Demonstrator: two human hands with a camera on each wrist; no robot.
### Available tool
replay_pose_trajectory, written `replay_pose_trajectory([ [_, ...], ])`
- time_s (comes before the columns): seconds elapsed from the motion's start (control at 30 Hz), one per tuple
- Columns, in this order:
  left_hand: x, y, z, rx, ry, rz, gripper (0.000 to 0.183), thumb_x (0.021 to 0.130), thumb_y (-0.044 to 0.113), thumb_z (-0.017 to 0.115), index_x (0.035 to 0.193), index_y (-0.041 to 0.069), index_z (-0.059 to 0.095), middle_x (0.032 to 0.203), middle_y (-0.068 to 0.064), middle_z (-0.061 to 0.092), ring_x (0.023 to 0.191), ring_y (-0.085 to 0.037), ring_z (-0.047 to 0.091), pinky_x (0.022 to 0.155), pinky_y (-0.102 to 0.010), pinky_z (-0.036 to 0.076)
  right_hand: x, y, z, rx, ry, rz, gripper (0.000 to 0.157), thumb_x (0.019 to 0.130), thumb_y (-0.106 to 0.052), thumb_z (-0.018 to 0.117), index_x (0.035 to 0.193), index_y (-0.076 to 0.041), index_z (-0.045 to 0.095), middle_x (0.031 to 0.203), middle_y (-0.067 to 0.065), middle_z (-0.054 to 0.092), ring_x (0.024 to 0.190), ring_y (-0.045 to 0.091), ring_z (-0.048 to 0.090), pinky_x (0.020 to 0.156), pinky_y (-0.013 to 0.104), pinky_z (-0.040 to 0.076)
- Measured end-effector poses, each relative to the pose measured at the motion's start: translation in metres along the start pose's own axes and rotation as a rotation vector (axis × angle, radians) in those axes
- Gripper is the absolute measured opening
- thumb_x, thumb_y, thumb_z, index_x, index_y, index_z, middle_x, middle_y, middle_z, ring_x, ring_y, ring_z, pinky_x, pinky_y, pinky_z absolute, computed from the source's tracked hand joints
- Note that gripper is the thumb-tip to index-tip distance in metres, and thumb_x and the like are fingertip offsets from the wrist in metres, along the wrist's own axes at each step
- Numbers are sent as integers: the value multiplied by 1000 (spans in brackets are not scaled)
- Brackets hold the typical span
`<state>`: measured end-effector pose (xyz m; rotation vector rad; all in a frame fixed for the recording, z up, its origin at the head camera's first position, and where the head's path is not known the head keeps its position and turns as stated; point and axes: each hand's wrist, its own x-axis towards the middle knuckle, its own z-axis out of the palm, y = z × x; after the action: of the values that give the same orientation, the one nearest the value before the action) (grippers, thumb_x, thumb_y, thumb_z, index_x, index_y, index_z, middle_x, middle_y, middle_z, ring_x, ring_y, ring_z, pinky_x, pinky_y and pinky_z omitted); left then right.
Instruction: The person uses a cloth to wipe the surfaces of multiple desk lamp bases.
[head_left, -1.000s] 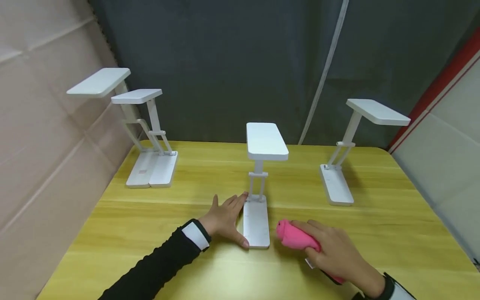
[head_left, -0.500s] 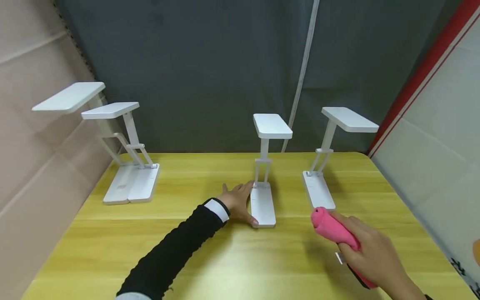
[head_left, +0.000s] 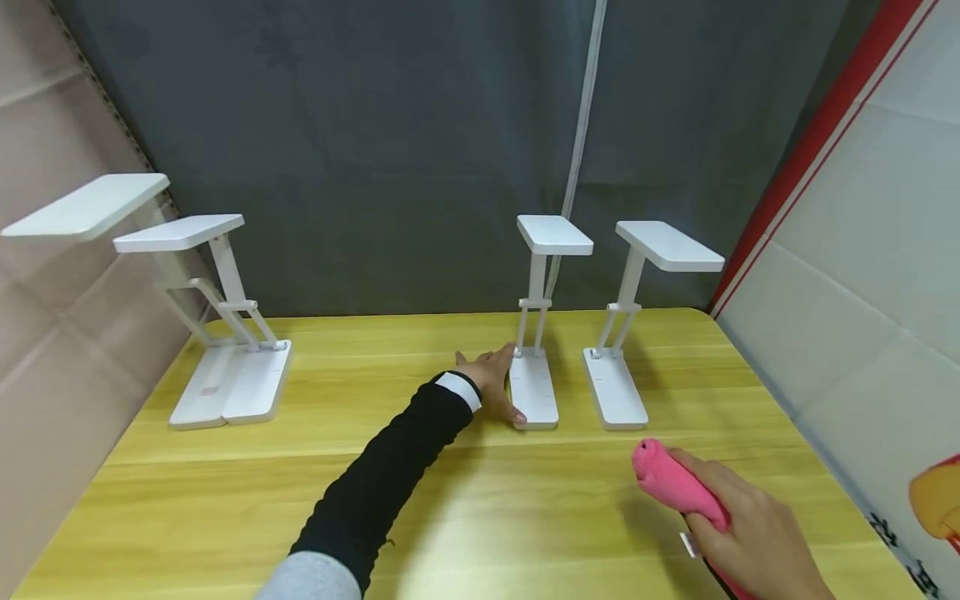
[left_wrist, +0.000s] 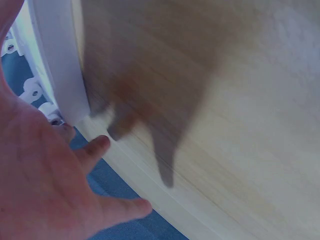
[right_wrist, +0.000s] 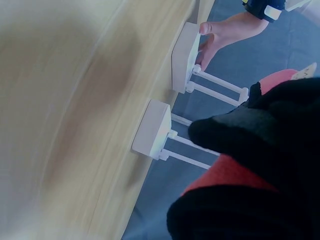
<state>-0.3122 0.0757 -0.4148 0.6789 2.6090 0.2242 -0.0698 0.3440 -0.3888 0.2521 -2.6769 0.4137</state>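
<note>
Desk (head_left: 187,508): left lamps (head_left: 255,383) already touching at bases; middle lamp (head_left: 534,390), right lamp (head_left: 615,390) yet apart. My left hand (head_left: 489,379), fingers spread, touches middle lamp's base; right hand (head_left: 750,525) grips pink roll (head_left: 675,481).

I see the left hand (left_wrist: 45,175) spread beside the lamp (left_wrist: 61,60), a shadow (left_wrist: 170,110) darkening the table (left_wrist: 255,130) next to it.
</note>
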Motion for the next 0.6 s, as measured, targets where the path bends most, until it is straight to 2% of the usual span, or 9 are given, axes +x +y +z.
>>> replay_pose_trajectory([
  [0.13,-11,-9,-6,-13,25,26,124,59,65,70,142,16,-7,150,-1,4,135,-23,8,100,-66,1,5,-7,5,16,8,-31,64,60,-14,73,119,-28,53,91,-9,58,64,6,43,48,31,38],
  [0.23,-13,-20,1,11,77,90,122,60,68,67,142,15,-6,151,-2,3,136,-22,3,100,-67,1,7,-12,7,27,6,-52,65,60,-14,73,120,-29,53,91,-9,58,65,6,44,48,31,38],
  [0.37,-16,-36,16,33,187,217,113,67,73,57,143,17,-6,151,0,-2,136,-17,-3,101,-65,0,8,-18,3,25,-41,6,63,63,-15,72,120,-31,53,92,-9,58,64,6,43,49,30,37],
  [0.43,-25,-46,16,18,221,262,105,73,72,51,142,19,-7,151,0,-4,135,-16,-5,102,-64,0,7,-19,-1,22,-65,45,62,64,-15,72,120,-33,52,93,-8,58,62,5,42,48,30,35],
  [0.5,-40,-63,9,-3,238,270,95,79,70,45,142,23,-8,150,2,-3,135,-16,-5,103,-62,1,6,-19,-5,20,-78,63,64,64,-15,71,121,-35,51,92,-8,58,61,5,41,48,30,34],
  [0.53,-49,-77,4,-14,254,271,90,81,68,43,142,24,-7,151,1,-2,136,-17,-4,103,-62,1,6,-18,-7,22,-74,59,64,64,-15,72,121,-35,50,92,-8,58,60,4,40,47,30,33],
  [0.6,-75,-115,-8,-30,269,233,84,85,63,43,142,25,-4,150,0,2,136,-22,-2,103,-62,-1,8,-18,-4,30,-65,32,65,63,-15,72,122,-34,51,90,-7,58,60,4,40,47,31,34],
])
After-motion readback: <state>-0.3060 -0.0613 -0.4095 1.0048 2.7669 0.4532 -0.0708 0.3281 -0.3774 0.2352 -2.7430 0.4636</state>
